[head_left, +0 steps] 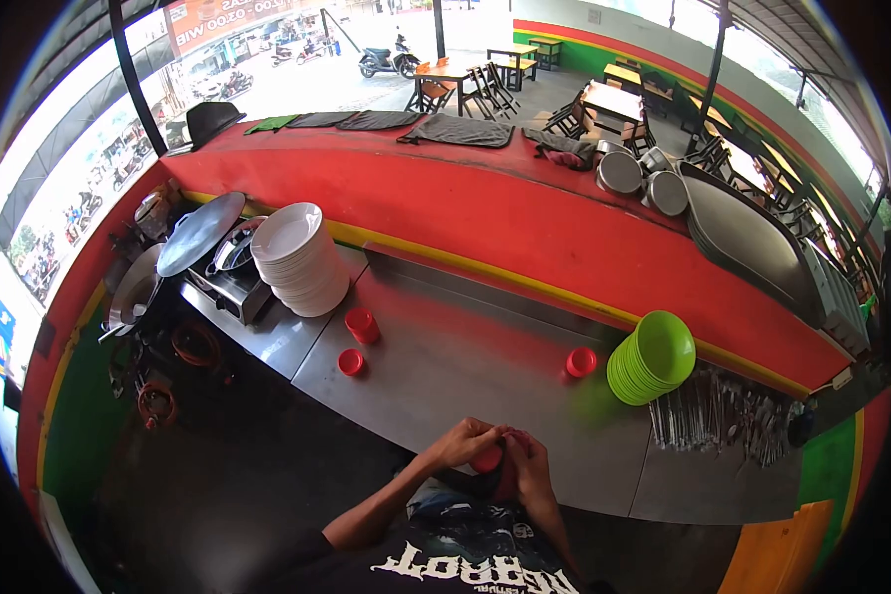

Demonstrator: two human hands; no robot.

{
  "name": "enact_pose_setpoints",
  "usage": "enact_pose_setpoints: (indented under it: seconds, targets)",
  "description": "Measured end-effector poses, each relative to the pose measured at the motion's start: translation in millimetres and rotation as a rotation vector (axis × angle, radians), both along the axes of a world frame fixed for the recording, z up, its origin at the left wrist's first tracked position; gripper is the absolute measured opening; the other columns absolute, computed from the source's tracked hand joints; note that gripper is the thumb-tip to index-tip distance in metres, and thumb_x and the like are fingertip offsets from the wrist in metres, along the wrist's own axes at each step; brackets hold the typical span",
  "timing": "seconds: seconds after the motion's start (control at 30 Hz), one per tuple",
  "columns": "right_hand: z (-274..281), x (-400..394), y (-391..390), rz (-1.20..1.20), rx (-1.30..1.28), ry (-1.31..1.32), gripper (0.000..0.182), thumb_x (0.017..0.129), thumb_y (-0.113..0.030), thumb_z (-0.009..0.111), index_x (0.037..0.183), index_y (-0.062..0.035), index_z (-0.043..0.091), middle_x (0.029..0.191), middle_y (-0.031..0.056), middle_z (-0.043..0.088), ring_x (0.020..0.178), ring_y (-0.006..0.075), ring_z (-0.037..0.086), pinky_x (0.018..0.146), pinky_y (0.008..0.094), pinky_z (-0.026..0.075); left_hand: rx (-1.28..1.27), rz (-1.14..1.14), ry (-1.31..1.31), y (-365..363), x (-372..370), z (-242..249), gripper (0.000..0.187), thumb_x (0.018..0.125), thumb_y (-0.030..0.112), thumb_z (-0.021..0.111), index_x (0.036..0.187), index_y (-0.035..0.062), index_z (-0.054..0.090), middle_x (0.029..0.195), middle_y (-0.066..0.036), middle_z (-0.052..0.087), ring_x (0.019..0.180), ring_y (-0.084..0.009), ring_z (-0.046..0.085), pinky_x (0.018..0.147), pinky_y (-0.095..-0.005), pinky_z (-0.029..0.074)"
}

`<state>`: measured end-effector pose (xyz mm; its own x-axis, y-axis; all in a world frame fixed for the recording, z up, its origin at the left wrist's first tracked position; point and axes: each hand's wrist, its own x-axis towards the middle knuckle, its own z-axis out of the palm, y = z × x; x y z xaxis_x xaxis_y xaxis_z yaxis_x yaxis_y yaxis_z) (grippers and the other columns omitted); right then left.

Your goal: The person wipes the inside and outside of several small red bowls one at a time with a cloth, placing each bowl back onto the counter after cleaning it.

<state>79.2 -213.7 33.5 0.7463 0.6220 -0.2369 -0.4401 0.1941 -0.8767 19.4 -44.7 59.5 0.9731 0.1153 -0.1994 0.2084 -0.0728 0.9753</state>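
While both hands meet at the counter's near edge:
Left hand (462, 442): clasping small red container (487, 460)
Right hand (530, 463): gripping same container
Counter (445, 376): steel

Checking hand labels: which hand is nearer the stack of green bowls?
Right. The right hand is below and left of the green bowls; the left hand sits farther left, both on a small red container.

The steel counter (465, 366) carries stacked white plates (297, 257), stacked green bowls (653, 356), three small red cups (362, 325) and cutlery (723, 416).
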Motion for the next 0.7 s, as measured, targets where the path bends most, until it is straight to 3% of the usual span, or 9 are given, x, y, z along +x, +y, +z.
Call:
enact_pose_setpoints:
  seconds: [0.07, 0.17, 0.27, 0.37, 0.47, 0.57, 0.7]
  targets:
    - [-7, 4, 1, -0.050, 0.079, 0.062, 0.029, 0.096, -0.017, 0.064, 0.119, 0.0008, 0.061, 0.107, 0.0078, 0.066, 0.099, 0.0150, 0.063, 0.089, 0.0301, 0.051, -0.124, 0.062, 0.036, -8, 1, 8, 0.048, 0.102, 0.043, 0.052, 0.090, 0.0016, 0.072, 0.072, 0.004, 0.061, 0.066, -0.0032, 0.050, 0.057, -0.0262, 0.042]
    - [16, 5, 7, -0.187, 0.208, 0.056, 0.029, 0.097, -0.017, 0.062, 0.121, -0.0005, 0.058, 0.109, 0.0074, 0.065, 0.098, 0.0146, 0.063, 0.090, 0.0295, 0.052, -0.438, 0.421, 0.033, -23, 7, -7, 0.046, 0.102, 0.046, 0.051, 0.089, 0.0068, 0.071, 0.071, 0.005, 0.060, 0.063, -0.0038, 0.050, 0.057, -0.0243, 0.041]
    - [18, 3, 5, -0.133, 0.216, 0.031, 0.030, 0.097, -0.014, 0.061, 0.124, -0.0009, 0.056, 0.112, 0.0068, 0.064, 0.101, 0.0144, 0.063, 0.092, 0.0298, 0.051, -0.417, 0.413, 0.041, -20, 5, -24, 0.044, 0.102, 0.048, 0.050, 0.088, 0.0101, 0.069, 0.070, 0.007, 0.057, 0.061, -0.0040, 0.048, 0.056, -0.0222, 0.040]
    - [21, -2, 3, -0.109, 0.198, 0.090, 0.027, 0.098, -0.015, 0.060, 0.121, -0.0007, 0.057, 0.110, 0.0067, 0.064, 0.103, 0.0138, 0.062, 0.092, 0.0291, 0.051, -0.451, 0.331, 0.073, -22, 3, -3, 0.047, 0.103, 0.047, 0.049, 0.081, 0.0099, 0.068, 0.069, 0.007, 0.058, 0.061, -0.0031, 0.052, 0.056, -0.0224, 0.042]
    - [-5, 3, -10, 0.075, 0.129, 0.087, 0.026, 0.100, -0.017, 0.058, 0.120, -0.0006, 0.058, 0.110, 0.0077, 0.064, 0.104, 0.0145, 0.062, 0.092, 0.0295, 0.051, -0.267, -0.047, 0.109, -7, 0, 9, 0.049, 0.102, 0.049, 0.049, 0.081, 0.0092, 0.069, 0.068, 0.008, 0.058, 0.059, -0.0034, 0.052, 0.055, -0.0219, 0.041]
    - [-7, 1, -8, 0.039, 0.058, 0.004, 0.025, 0.101, -0.022, 0.056, 0.117, -0.0027, 0.059, 0.110, 0.0071, 0.063, 0.101, 0.0154, 0.062, 0.090, 0.0306, 0.050, -0.235, 0.004, 0.192, -13, -1, 9, 0.048, 0.102, 0.049, 0.049, 0.084, 0.0098, 0.068, 0.067, 0.009, 0.057, 0.058, -0.0029, 0.051, 0.053, -0.0214, 0.040]
    - [1, 1, 2, -0.165, 0.180, 0.123, 0.024, 0.100, -0.019, 0.057, 0.117, -0.0017, 0.059, 0.109, 0.0081, 0.064, 0.103, 0.0156, 0.062, 0.092, 0.0305, 0.050, -0.427, 0.416, 0.195, -40, 0, 8, 0.052, 0.103, 0.050, 0.046, 0.089, 0.0051, 0.068, 0.076, 0.007, 0.058, 0.067, -0.0035, 0.050, 0.059, -0.0225, 0.042]
